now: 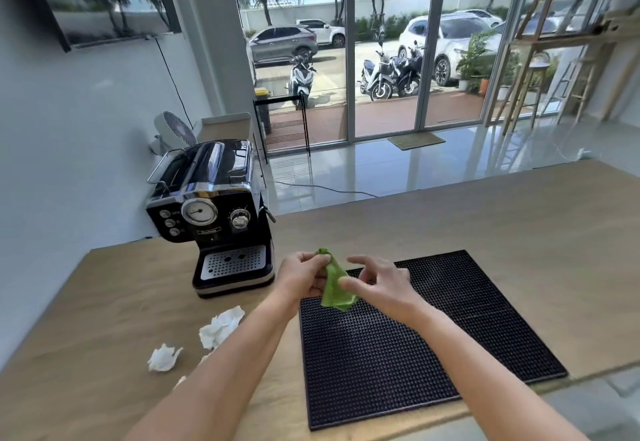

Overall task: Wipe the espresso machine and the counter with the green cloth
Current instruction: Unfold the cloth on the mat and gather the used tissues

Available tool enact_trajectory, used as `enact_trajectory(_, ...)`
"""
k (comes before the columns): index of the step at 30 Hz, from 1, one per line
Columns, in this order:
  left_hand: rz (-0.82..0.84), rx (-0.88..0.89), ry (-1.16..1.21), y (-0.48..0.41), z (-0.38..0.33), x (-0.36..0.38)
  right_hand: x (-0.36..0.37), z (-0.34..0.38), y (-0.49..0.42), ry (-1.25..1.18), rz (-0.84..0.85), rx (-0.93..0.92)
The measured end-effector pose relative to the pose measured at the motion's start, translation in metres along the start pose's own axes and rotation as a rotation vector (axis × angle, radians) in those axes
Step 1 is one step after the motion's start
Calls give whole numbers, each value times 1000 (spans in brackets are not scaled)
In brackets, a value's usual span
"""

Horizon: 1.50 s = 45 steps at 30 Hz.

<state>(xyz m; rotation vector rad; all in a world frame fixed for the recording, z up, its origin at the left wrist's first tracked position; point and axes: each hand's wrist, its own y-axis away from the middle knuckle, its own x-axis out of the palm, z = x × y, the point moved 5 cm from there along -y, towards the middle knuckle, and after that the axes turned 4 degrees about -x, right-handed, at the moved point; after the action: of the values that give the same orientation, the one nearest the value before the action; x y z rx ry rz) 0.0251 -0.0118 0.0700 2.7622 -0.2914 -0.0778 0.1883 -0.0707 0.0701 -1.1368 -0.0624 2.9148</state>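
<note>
Head view: your left hand (301, 274) grips the bunched top end of the small green cloth (334, 284), fingers curled round it. Your right hand (384, 288) pinches the cloth lower down between thumb and a fingertip; its other fingers are raised and loosely spread. The cloth hangs between the two hands, lifted off the surface.

- Under both hands: black studded rubber mat (433, 336), flat on the light wooden counter (104, 302). The cloth is over its far left corner.
- Beyond and left of your left hand: black-and-chrome espresso machine (214, 212) with a round gauge, near but untouched.
- Left of your left forearm: crumpled white tissues (221, 326) loose on the wood.

Step in hand, as it reads: readying the cloth, shaping it between both hands. No wiping contact shows on the machine or the wood.

Next move likely calls for gathering the cloth into a flat pad in one hand, then reaching left to the machine. Mind the knob and the thin wand on its right side; both could snag loose fabric. The tissues and the mat cover stretches of wood you will need to reach.
</note>
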Motion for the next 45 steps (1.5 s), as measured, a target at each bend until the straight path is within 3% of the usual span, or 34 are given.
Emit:
enact_trajectory(3, -35, -11, 33, 1, -6, 1, 15, 15, 9, 335, 70, -91)
enact_trajectory(6, -11, -27, -16, 3, -10, 7, 33, 11, 3, 327, 12, -44)
enact_trajectory(11, -98, 38, -176, -2, -19, 3, 28, -5, -8, 9, -214, 4)
enact_trajectory(15, -71, 146, -194, -4, -24, -8, 18, -9, -7, -255, -158, 12)
enact_trajectory(19, 38, 66, -138, -3, -9, -9, 7, -12, -6, -645, -143, 59)
enact_trajectory(21, 25, 38, -131, -3, -2, -11, 2, -14, -6, -687, -179, 68)
enact_trajectory(27, -16, -15, -170, -2, 4, -17, 6, -18, -8, -447, -251, -3)
enact_trajectory(31, 50, -55, -147, 1, 2, -20, 6, -15, -5, -389, -281, -24)
enact_trajectory(38, 126, -6, 16, 4, -3, -21, 15, -19, 0, -91, -87, -16)
enact_trajectory(45, 210, 141, -122, 9, -16, -18, 34, -14, -3, 168, -68, 17)
